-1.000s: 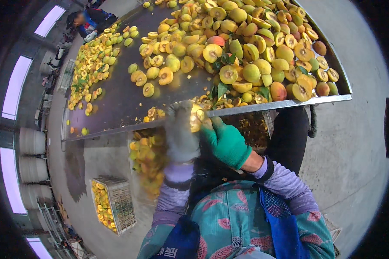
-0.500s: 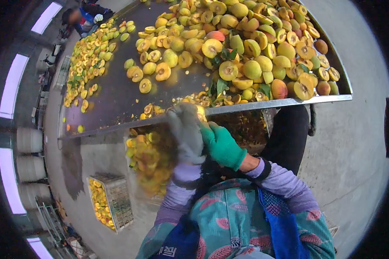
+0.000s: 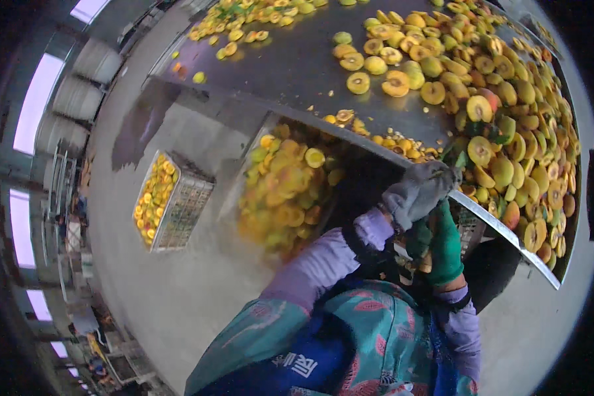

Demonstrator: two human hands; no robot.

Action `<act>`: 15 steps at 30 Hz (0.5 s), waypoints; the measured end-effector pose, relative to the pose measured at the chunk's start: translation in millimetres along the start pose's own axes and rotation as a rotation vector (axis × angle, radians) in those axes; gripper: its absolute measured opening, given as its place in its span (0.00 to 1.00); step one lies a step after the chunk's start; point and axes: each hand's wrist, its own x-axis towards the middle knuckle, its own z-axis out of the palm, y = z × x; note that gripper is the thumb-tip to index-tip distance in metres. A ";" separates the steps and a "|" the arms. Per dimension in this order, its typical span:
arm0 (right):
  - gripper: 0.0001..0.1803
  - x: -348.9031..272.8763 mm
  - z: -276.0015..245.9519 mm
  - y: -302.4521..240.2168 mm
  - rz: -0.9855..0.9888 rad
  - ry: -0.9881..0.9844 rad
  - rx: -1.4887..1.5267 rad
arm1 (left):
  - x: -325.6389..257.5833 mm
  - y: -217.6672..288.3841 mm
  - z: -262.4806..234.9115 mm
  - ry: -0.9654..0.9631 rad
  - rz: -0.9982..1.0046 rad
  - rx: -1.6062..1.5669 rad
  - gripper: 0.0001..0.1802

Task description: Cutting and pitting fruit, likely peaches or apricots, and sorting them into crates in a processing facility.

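My left hand (image 3: 421, 193), in a grey glove, is at the near metal edge of the table (image 3: 284, 76), beside the heap of yellow peaches (image 3: 501, 168), many cut in half. Its fingers are curled; whatever they may hold is hidden. Just below the edge, my right hand (image 3: 445, 247) in a green glove is closed, close under the left wrist. A small tan end (image 3: 426, 264) shows at its fist, too little to name. Small fruit scraps (image 3: 396, 143) lie along the table edge near my left hand.
Below the table, left of my hands, stands a container of peach pieces (image 3: 284, 185), partly blurred. A crate (image 3: 185, 208) of halved fruit sits on the concrete floor farther left. More halves (image 3: 244, 23) lie at the table's far side. Large pale tubs (image 3: 79, 99) line the left.
The view has turned, shifting the table and crates. My hands were together at the table edge with a yellow fruit piece; now the right is lower and that piece no longer shows.
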 end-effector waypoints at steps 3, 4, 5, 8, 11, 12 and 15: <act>0.19 -15.3 18.9 -24.3 0.310 -0.256 0.632 | 9.4 34.3 22.8 -0.063 -0.212 1.513 0.18; 0.18 -15.1 18.8 -24.2 0.322 -0.235 0.589 | 9.8 36.0 16.1 -0.138 -0.082 1.656 0.18; 0.18 -15.0 19.9 -27.2 0.333 -0.215 0.545 | 10.4 33.7 5.2 -0.215 0.050 1.795 0.18; 0.19 -19.5 22.1 -24.4 0.274 -0.219 0.691 | 16.9 31.3 7.7 -0.163 0.070 1.425 0.18; 0.23 -13.8 11.0 -10.6 0.210 -0.526 0.796 | 1.9 27.9 26.9 0.181 -0.169 0.290 0.18; 0.26 -9.2 6.7 -5.1 0.197 -0.690 0.796 | -5.6 12.0 18.7 0.572 -0.027 0.475 0.17; 0.28 -24.5 -4.9 -19.2 0.107 -0.492 0.632 | -49.9 73.7 42.0 0.773 0.096 1.114 0.19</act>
